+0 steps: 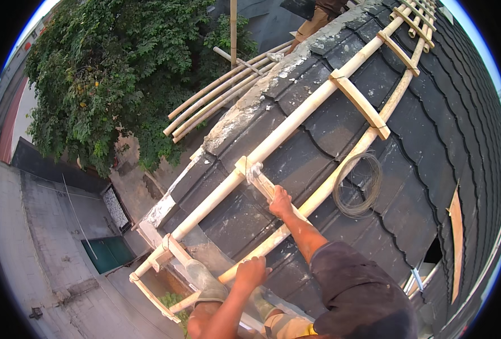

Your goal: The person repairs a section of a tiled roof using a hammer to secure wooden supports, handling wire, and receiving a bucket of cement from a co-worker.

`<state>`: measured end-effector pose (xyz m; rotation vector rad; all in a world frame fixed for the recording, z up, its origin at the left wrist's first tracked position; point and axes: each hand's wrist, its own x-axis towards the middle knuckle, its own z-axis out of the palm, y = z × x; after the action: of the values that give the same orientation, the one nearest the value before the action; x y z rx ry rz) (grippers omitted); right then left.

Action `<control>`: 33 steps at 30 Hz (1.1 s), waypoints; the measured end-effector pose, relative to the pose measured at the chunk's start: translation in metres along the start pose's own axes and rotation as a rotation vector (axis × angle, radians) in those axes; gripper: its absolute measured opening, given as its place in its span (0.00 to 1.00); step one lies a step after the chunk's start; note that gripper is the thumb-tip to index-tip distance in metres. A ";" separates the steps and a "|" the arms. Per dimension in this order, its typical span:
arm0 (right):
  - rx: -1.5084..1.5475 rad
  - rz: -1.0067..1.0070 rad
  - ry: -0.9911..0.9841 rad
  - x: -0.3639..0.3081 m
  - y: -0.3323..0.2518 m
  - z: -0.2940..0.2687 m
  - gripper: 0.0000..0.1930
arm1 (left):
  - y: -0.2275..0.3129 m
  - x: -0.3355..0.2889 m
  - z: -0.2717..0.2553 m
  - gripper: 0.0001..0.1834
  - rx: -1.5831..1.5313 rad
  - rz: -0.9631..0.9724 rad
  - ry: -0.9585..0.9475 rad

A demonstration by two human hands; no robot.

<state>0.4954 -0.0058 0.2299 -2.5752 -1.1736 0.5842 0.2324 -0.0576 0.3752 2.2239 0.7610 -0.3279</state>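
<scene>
A bamboo ladder (304, 116) lies along the dark tiled roof, its wooden rungs tied across two long poles. My right hand (281, 202) is wrapped round one of its rungs (261, 185), between the poles. Pale, crumpled lashing (254, 172) shows at that rung's far end. Lower down, my left hand (252, 274) is closed at the near pole (273, 240); what its fingers hold, if anything, is hidden. A coil of thin wire (359, 186) rests over the near pole, right of my right hand. My boot (208, 281) is by a lower rung.
Loose bamboo poles (216, 96) lie beyond the cemented roof edge (239, 118), near a leafy tree (126, 68). Another person's leg (312, 28) shows at the top. Ground drops away at left. A wooden strip (456, 243) lies by a dark roof gap (432, 251) at right.
</scene>
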 end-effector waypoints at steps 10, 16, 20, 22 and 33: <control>-0.006 -0.063 0.056 0.004 0.004 0.002 0.29 | 0.016 -0.006 -0.001 0.20 -0.006 -0.021 0.049; 0.005 -0.064 0.062 0.003 0.004 0.005 0.29 | 0.019 -0.010 0.004 0.19 -0.053 -0.043 0.098; 0.016 -0.033 0.010 0.001 -0.005 0.003 0.27 | 0.019 -0.008 0.007 0.19 -0.055 -0.074 0.108; 0.015 -0.034 0.009 0.000 -0.008 0.002 0.27 | 0.018 -0.009 0.008 0.19 -0.057 -0.082 0.108; -0.024 -0.066 0.033 0.011 -0.010 0.009 0.29 | 0.015 -0.006 -0.014 0.20 0.002 -0.039 0.048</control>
<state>0.4917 0.0098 0.2229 -2.5445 -1.2565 0.5147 0.2371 -0.0580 0.3961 2.2274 0.8309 -0.2958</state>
